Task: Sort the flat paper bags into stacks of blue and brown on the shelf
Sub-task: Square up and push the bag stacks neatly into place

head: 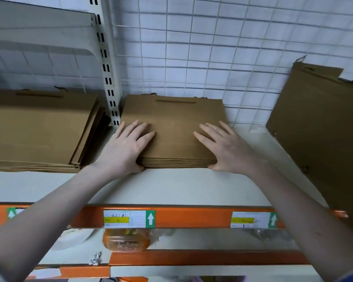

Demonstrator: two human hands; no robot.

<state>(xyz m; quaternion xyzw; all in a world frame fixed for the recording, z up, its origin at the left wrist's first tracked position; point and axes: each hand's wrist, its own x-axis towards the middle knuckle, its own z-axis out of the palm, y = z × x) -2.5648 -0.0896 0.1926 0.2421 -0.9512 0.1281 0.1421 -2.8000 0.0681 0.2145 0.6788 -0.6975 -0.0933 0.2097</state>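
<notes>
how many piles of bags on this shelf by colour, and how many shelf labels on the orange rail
Brown bag piles: 3, the middle stack under the left hand and right hand, the left stack, and the leaning bags on the right
Blue bag piles: 0 in view
Shelf labels with a green arrow: 3, left label, middle label, right label
Total: 6

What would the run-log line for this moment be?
left hand: flat on middle brown bag stack | right hand: flat on it | blue bags: none visible
</notes>
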